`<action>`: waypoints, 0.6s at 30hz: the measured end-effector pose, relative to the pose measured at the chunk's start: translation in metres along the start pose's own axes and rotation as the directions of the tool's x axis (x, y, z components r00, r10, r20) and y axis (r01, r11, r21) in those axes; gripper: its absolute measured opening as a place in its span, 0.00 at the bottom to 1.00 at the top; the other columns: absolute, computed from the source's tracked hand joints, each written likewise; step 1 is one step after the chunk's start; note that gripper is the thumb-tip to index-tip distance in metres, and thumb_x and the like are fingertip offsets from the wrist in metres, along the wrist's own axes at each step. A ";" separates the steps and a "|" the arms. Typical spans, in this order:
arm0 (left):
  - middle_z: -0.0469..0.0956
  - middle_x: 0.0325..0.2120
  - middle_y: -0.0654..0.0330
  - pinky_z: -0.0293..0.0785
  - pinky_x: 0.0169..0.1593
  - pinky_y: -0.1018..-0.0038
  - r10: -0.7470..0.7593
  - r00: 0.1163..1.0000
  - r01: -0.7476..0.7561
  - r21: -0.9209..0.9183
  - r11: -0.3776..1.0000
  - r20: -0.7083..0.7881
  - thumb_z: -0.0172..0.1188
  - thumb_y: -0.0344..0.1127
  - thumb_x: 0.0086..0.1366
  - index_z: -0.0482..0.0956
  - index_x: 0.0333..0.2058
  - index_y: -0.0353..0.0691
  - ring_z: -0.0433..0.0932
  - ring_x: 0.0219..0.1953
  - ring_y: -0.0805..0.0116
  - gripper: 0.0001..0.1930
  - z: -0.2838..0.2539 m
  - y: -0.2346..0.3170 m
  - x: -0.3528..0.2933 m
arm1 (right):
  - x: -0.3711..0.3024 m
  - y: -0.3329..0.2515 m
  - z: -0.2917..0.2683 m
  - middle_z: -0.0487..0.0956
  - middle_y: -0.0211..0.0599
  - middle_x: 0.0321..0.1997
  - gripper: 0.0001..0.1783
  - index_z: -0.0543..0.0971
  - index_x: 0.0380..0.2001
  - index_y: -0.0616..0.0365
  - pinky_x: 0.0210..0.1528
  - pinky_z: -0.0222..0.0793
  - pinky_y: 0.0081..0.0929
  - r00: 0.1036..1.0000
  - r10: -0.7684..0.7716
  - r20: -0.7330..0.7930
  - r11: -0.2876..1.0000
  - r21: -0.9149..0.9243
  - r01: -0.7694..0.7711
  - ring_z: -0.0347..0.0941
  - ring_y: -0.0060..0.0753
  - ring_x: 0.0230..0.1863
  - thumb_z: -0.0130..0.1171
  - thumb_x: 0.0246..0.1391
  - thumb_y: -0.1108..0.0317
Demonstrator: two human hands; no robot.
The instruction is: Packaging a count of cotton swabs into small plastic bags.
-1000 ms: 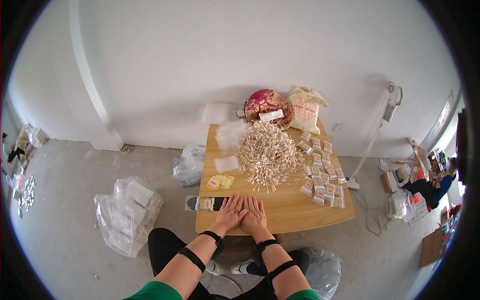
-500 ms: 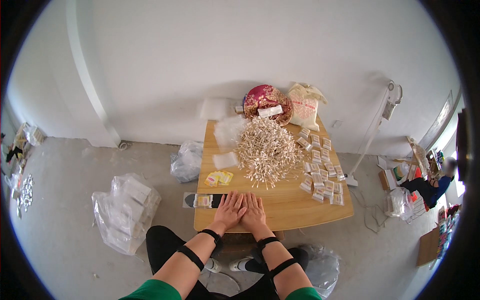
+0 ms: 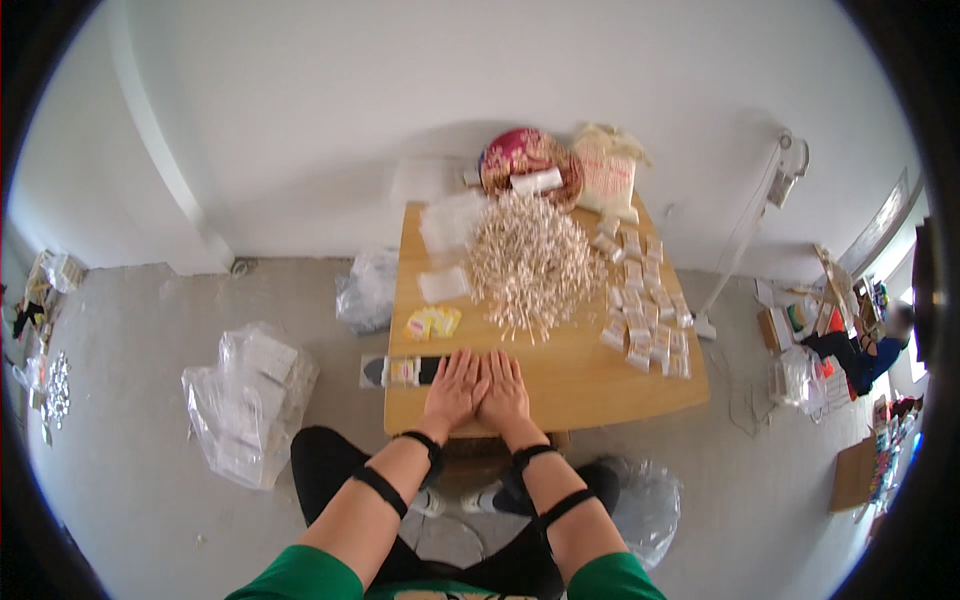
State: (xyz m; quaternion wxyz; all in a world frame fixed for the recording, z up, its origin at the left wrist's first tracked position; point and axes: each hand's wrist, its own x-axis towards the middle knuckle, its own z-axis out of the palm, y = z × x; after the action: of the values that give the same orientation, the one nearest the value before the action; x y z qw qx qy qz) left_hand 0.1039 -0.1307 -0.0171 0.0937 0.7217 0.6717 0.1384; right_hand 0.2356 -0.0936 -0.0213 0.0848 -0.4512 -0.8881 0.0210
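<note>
Swab heap (image 3: 533, 260) — packets (image 3: 661, 303) — beyond right hand (image 3: 504, 397)

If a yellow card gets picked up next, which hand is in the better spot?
Probably the left hand: it is nearer the yellow cards, which lie ahead and to its left. The right hand is farther away, on its other side. Both are palm-down on the wooden table.

You've got soft daylight from the bright opening (image 3: 907, 293) at far right, glaring there, with faint shadows on the wall (image 3: 450, 80). Your swab pile (image 3: 535, 262) and packets (image 3: 650, 318) look smeared; edges bend fisheye-style into black corners.
</note>
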 end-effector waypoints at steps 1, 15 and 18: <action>0.54 0.68 0.49 0.41 0.71 0.56 -0.005 1.000 0.005 0.016 1.000 0.013 0.34 0.52 0.73 0.58 0.65 0.35 0.47 0.71 0.51 0.31 -0.002 -0.002 0.003 | 0.002 0.000 -0.003 0.57 0.50 0.72 0.32 0.60 0.66 0.61 0.74 0.39 0.47 0.999 0.012 -0.043 0.996 0.088 -0.008 0.48 0.48 0.73 0.40 0.60 0.59; 0.50 0.70 0.53 0.41 0.72 0.60 -0.050 0.999 0.051 0.080 0.996 -0.018 0.39 0.46 0.71 0.55 0.67 0.37 0.46 0.72 0.58 0.30 -0.006 0.004 0.001 | -0.004 0.016 -0.002 0.80 0.40 0.35 0.09 0.81 0.18 0.59 0.54 0.70 0.38 0.846 0.321 -0.425 0.800 0.600 -0.002 0.74 0.48 0.52 0.53 0.42 0.81; 0.50 0.70 0.53 0.42 0.72 0.60 -0.039 0.999 0.042 0.088 0.995 -0.037 0.40 0.45 0.71 0.55 0.67 0.37 0.47 0.72 0.58 0.30 -0.004 0.002 0.000 | -0.004 0.014 -0.002 0.80 0.39 0.35 0.08 0.81 0.17 0.58 0.55 0.69 0.39 0.847 0.310 -0.431 0.815 0.579 -0.004 0.74 0.48 0.52 0.54 0.41 0.80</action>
State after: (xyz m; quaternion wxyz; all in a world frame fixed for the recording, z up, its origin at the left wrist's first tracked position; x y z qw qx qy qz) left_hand 0.1044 -0.1312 -0.0127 0.0525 0.7090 0.6931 0.1192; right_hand 0.2489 -0.0886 -0.0212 0.4409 -0.4701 -0.7461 0.1671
